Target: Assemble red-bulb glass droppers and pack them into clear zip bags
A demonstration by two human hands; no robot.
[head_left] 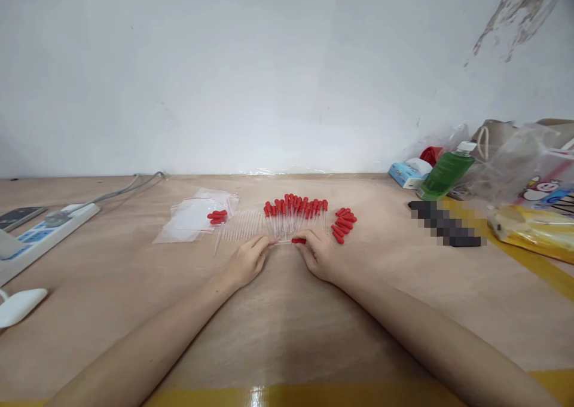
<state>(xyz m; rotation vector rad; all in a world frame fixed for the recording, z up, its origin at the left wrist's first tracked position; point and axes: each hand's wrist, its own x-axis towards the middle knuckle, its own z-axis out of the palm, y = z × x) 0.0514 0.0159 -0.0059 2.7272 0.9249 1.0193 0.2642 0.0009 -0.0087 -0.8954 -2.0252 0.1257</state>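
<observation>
My left hand (pixel 252 257) pinches one end of a thin clear glass dropper tube (pixel 282 242). My right hand (pixel 319 254) is closed on a red rubber bulb (pixel 298 240) at the tube's other end; whether the two are joined I cannot tell. Just beyond my hands lie several droppers with red bulbs (pixel 296 204), fanned out side by side. Left of them is a row of bare clear tubes (pixel 244 224). A small pile of loose red bulbs (pixel 344 223) sits to the right of my right hand.
Clear plastic bags (pixel 186 220) lie at the left with a few red bulbs (pixel 217 217) on them. A power strip (pixel 49 233) and cable are further left. On the right stand a green bottle (pixel 446 173), a tissue pack (pixel 407 175) and a yellow package (pixel 533 233).
</observation>
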